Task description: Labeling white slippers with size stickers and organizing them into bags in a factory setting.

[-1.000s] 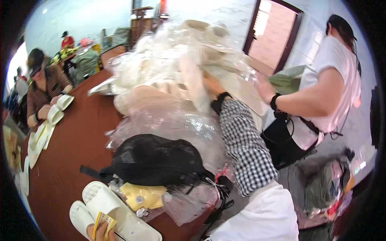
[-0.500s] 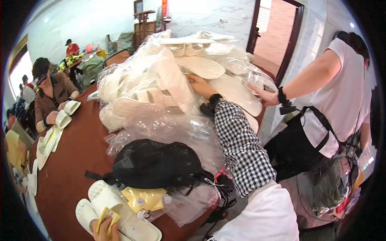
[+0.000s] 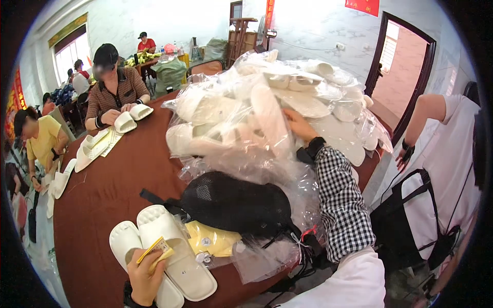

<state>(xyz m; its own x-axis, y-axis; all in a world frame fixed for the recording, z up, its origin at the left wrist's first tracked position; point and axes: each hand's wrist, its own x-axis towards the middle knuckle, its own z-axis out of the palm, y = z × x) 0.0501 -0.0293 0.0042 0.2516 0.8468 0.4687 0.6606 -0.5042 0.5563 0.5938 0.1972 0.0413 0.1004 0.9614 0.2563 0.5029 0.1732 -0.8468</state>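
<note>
My left hand [image 3: 146, 277] is closed around a small yellow paper packet [image 3: 163, 250], held over a pair of cream slippers [image 3: 181, 259] at the table's near edge. At the end of a checked sleeve, my right hand [image 3: 303, 127] reaches into the large pile of cream slippers in clear plastic bags [image 3: 221, 110]. Its fingers are bent at the edge of a bagged slipper [image 3: 269, 115] that leans up steeply; the fingertips are partly hidden. A black mesh bag [image 3: 233, 205] lies between me and the pile, beside a yellow packet in clear plastic [image 3: 210, 240].
The brown-covered table [image 3: 115, 179] curves round to the left. A seated person [image 3: 115, 90] across it handles slippers, with more slippers [image 3: 90, 151] along the edge. At right stands a person in white [image 3: 436, 138] with a black bag [image 3: 400, 220]. A doorway [image 3: 398, 77] opens behind.
My view has swung left, and more of my left hand shows, with the packet still in it. The person at right has drawn a hand off the pile. My right hand stays at the leaning slipper.
</note>
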